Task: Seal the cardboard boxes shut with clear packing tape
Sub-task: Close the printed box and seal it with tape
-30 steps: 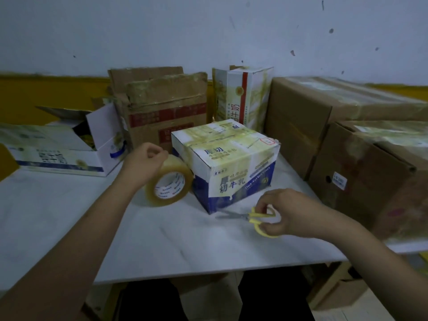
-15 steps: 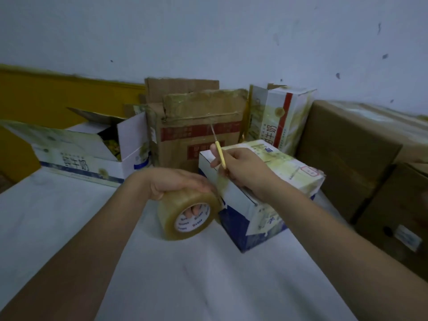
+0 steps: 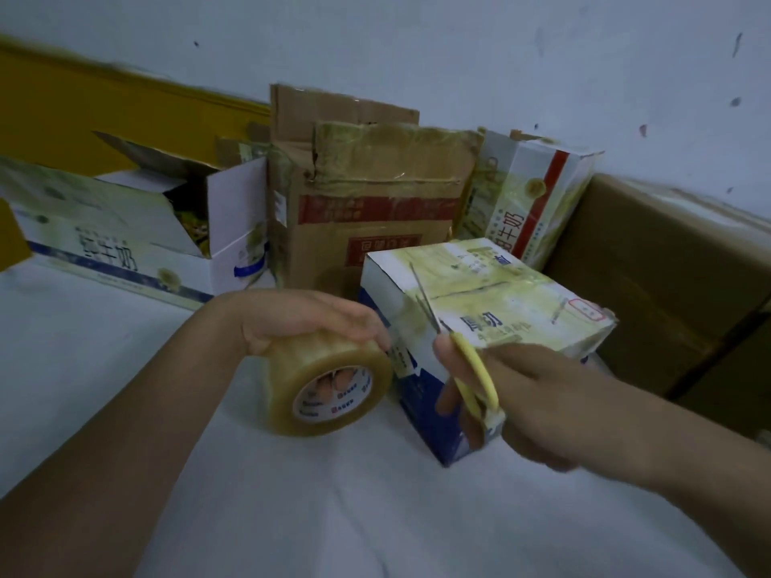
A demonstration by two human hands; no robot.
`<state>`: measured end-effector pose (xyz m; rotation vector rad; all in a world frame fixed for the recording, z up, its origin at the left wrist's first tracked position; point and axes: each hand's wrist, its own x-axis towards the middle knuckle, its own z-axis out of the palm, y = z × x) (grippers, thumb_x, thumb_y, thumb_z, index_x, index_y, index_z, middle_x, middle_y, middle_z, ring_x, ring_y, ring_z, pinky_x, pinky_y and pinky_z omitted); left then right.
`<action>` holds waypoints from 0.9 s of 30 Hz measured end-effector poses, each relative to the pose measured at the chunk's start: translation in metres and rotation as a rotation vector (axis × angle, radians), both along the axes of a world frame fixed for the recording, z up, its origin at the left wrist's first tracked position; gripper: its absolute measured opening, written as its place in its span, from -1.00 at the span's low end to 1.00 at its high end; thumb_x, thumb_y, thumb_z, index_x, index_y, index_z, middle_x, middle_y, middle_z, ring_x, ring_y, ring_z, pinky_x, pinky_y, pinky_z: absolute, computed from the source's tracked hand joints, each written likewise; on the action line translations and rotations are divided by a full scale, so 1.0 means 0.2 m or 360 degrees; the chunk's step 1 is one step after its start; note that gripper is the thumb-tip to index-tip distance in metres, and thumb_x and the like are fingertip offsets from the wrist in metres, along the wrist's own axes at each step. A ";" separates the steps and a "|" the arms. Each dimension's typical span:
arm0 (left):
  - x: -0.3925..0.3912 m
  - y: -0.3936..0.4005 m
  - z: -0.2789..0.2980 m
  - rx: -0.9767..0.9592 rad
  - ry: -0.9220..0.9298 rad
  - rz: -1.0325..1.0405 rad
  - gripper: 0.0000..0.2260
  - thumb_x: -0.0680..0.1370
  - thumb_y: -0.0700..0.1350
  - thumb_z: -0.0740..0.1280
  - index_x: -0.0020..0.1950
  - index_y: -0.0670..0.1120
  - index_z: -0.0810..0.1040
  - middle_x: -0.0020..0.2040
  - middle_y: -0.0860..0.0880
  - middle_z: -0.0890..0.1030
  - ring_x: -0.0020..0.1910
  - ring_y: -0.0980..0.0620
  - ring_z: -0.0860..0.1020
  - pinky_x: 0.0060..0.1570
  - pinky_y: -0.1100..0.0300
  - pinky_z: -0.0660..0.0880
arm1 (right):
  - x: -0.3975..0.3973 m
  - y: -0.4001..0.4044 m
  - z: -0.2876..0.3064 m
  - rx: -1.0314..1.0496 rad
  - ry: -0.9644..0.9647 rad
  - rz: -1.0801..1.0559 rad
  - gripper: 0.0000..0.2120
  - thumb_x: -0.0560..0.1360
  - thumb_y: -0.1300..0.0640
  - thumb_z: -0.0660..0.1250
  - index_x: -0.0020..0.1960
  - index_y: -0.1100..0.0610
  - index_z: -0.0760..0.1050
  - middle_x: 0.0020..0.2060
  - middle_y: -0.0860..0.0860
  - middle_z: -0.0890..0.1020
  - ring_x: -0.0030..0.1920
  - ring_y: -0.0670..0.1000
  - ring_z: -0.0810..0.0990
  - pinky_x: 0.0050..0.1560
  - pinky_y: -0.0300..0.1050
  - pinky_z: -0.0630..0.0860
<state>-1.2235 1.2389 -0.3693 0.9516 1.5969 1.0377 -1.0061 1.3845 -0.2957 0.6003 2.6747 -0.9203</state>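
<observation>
A white and blue milk carton box [image 3: 500, 302] lies on the white table [image 3: 292, 494], its top covered in yellowish tape. My left hand [image 3: 300, 323] grips a roll of clear packing tape [image 3: 329, 385] from above, just left of the box's near corner. A short strip of tape runs from the roll to the box's left face. My right hand [image 3: 538, 406] holds yellow-handled scissors [image 3: 459, 352], blades parted and pointing up over that strip by the box's left edge.
An open white carton [image 3: 137, 244] lies at the back left. A torn brown box [image 3: 375, 210] and an upright white and red carton [image 3: 538, 198] stand behind. Large brown boxes [image 3: 667, 285] fill the right side. Bare table lies in front.
My right hand picked the scissors off the table and brought them to the box's left edge, then drew back slightly with blades parted. My left hand lowered the roll beside the box.
</observation>
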 end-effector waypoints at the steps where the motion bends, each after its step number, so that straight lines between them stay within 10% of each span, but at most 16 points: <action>1: 0.01 0.01 0.00 0.0017 -0.0017 0.0010 -0.73 0.55 0.00 0.33 0.20 -0.06 0.62 0.02 -0.03 0.70 -0.05 0.05 0.68 -0.14 0.23 0.58 | 0.05 -0.05 0.00 0.0033 -0.0090 0.0011 -0.07 0.14 -0.66 -0.05 -0.12 0.06 0.68 -0.23 0.05 0.71 -0.48 -0.13 0.49 -0.41 -0.24 0.43; 8: 0.03 0.00 0.00 0.0029 0.0043 0.0068 -0.80 0.59 0.01 0.33 0.12 0.00 0.66 0.07 -0.05 0.69 0.04 -0.01 0.65 -0.02 0.17 0.57 | 0.00 -0.16 -0.04 -0.0166 -0.0311 -0.0114 -0.15 0.44 -0.46 0.05 0.08 0.34 0.53 -0.24 0.08 0.73 -0.60 -0.02 0.39 -0.53 -0.23 0.47; 18: 0.07 -0.01 0.03 0.0056 -0.0025 0.0135 -0.75 0.66 -0.04 0.23 0.17 -0.12 0.64 -0.27 -0.11 0.67 -0.40 0.02 0.63 -0.39 0.21 0.57 | -0.11 -0.21 -0.13 -0.0251 -0.0036 -0.0395 -0.29 0.53 -0.40 0.07 -0.12 0.27 0.53 -0.45 0.05 0.63 -0.63 -0.05 0.36 -0.51 -0.21 0.49; 27: 0.04 0.00 0.00 0.0025 -0.0032 0.0154 -0.53 0.38 0.15 0.45 0.17 -0.11 0.67 -0.16 -0.24 0.66 -0.33 -0.11 0.63 -0.30 0.14 0.58 | -0.15 -0.22 -0.19 -0.0146 0.0190 -0.0512 -0.35 0.59 -0.30 0.10 -0.17 0.23 0.67 -0.57 -0.07 0.56 -0.48 0.04 0.45 -0.45 -0.17 0.52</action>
